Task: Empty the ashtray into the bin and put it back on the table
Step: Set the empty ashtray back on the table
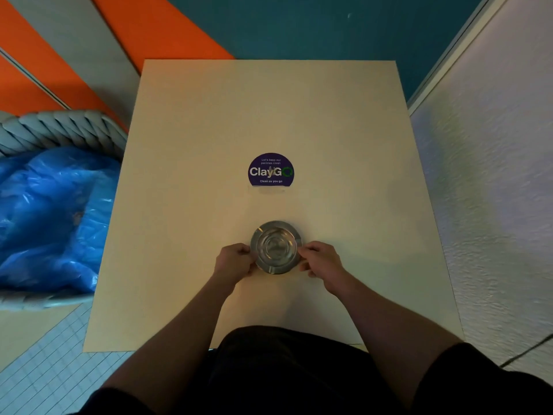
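A round metal ashtray (276,246) sits on the beige square table (329,139), near the front middle. Its shiny bowl looks bare inside. My left hand (234,262) grips its left rim with curled fingers. On the opposite rim, my right hand (320,259) holds on the same way. The bin (54,130), a grey woven basket lined with a blue plastic bag (51,217), stands on the floor left of the table.
A round purple "ClayGo" sticker (270,169) is stuck at the table's centre. A white textured wall (493,190) runs close along the table's right side. Orange, grey and teal floor lies beyond; pale tiles lie at the lower left.
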{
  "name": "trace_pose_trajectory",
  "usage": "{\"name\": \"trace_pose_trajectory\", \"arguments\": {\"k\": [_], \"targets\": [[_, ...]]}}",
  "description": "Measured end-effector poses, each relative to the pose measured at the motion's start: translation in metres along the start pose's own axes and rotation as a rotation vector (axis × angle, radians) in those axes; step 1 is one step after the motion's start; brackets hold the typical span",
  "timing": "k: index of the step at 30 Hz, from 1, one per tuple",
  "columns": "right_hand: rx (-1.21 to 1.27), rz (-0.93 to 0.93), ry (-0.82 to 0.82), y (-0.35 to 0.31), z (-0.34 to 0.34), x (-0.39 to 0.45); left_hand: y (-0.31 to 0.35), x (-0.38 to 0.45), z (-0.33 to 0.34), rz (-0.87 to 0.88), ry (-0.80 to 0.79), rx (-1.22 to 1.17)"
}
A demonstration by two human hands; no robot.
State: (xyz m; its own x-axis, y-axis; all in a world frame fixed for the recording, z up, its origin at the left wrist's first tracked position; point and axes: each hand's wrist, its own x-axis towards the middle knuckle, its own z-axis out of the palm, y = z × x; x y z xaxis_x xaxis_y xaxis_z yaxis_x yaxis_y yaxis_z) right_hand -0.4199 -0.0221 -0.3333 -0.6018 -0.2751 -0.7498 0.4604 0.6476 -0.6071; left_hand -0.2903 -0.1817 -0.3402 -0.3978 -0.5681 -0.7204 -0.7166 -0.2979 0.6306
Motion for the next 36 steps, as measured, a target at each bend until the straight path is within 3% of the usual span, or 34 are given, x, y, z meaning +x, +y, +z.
{"name": "trace_pose_trajectory", "arguments": {"k": [9,14,20,26,31,36], "targets": [[-0.026,0.049,-0.056,0.009,-0.007,0.003,0.013,0.011,-0.016,0.101,0.072,0.286],[-0.104,0.022,-0.062,-0.002,-0.009,0.010,0.015,0.012,-0.017,0.101,-0.014,0.312],[-0.167,-0.075,0.092,-0.013,-0.013,0.021,0.000,0.010,-0.018,0.022,-0.085,0.311],[-0.081,-0.013,0.045,0.013,-0.012,0.007,0.023,0.025,-0.017,0.065,0.055,0.194],[-0.081,-0.008,0.008,0.008,-0.004,0.006,0.037,0.031,-0.010,0.113,-0.007,0.234],[-0.107,-0.032,0.040,-0.009,-0.004,0.016,0.028,0.028,-0.012,0.055,-0.005,0.213]]}}
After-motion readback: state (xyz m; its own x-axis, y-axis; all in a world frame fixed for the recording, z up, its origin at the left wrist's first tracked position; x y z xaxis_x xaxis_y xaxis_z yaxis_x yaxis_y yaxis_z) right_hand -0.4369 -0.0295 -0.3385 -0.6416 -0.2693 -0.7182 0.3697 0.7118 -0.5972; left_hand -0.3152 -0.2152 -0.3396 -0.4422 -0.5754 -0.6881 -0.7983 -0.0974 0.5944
